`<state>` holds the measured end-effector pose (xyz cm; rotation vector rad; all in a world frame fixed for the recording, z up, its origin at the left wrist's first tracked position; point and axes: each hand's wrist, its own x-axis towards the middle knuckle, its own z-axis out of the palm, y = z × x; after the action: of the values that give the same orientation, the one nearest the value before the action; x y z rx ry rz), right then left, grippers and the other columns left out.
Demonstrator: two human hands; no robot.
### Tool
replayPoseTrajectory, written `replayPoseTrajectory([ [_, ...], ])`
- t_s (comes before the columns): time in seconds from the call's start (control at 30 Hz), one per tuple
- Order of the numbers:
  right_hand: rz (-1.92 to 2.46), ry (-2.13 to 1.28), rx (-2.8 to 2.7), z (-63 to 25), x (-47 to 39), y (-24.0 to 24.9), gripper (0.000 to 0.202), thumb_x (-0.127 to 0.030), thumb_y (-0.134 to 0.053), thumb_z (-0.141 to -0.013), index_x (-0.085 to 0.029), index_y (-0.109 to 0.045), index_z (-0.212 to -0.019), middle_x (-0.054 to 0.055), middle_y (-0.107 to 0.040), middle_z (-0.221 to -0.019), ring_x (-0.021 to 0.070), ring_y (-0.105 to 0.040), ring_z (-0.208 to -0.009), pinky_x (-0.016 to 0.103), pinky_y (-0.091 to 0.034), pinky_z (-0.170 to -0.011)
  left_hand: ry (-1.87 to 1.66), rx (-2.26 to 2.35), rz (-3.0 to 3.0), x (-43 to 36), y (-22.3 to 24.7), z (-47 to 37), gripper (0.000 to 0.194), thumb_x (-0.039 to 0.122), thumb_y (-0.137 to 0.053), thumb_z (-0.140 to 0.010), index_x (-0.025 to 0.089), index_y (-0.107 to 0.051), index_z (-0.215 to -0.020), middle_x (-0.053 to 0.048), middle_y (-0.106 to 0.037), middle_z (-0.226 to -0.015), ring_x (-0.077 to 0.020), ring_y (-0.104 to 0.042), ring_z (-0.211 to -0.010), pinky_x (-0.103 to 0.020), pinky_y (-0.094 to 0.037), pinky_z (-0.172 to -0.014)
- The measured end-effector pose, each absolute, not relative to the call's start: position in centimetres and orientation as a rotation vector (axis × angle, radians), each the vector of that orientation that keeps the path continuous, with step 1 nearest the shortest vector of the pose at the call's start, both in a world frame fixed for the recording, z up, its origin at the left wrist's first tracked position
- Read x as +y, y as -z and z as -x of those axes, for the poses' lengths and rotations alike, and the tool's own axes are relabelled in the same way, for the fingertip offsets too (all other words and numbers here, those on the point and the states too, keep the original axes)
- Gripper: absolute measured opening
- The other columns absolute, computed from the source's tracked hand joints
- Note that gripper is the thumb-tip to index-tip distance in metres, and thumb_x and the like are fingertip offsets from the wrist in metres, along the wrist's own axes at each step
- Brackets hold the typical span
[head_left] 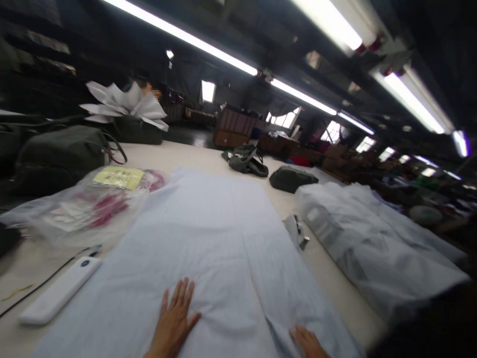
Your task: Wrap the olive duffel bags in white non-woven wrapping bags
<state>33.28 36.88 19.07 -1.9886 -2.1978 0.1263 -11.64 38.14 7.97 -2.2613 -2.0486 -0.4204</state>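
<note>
A long light-blue cloth (208, 214) lies over the table, with a fold running lengthwise on its right side. My left hand (173, 318) rests palm down on the cloth at the bottom middle, its fingers spread and pointing away. Further right, my right hand (307, 342) touches the cloth beside the fold, partly cut off by the lower edge of the view. Its fingers are stretched out and hold nothing.
On the left are a white power bank (61, 291) with a cable, a plastic bag (93, 209) and dark green bags (59, 154). A grey plastic-covered stack (372, 238) stands right, near a small grey device (296, 231). A person is partly visible behind white paper.
</note>
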Motion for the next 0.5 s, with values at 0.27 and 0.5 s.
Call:
replayPoseTrajectory([
  [0.27, 2.203, -0.288, -2.402, -32.5, 33.3, -20.6, 0.042, -0.003, -0.045, -0.076, -0.019, -0.068, -0.107, 0.006, -0.070, -0.105, 0.0212, -0.060, -0.105, 0.030, -0.045, -0.096, 0.296, -2.062, 2.340, 37.7, -11.7, 10.3, 0.072, 0.057, -0.027, -0.093, 0.010, -0.038, -0.147, -0.016, -0.030, -0.156, -0.0328, -0.023, -0.145, -0.059, -0.007, -0.116],
  [0.5, 2.162, -0.297, -2.214, -36.4, 28.5, -17.3, 0.025, -0.016, -0.060, -0.080, -0.026, -0.071, -0.099, 0.006, -0.072, -0.100, 0.0243, -0.066, -0.095, 0.037, -0.055, -0.088, 0.321, -2.082, 2.315, 37.6, -10.2, 10.9, 0.067, 0.054, -0.039, -0.091, 0.016, -0.041, -0.146, -0.015, -0.034, -0.155, -0.0331, -0.027, -0.144, -0.058, -0.010, -0.116],
])
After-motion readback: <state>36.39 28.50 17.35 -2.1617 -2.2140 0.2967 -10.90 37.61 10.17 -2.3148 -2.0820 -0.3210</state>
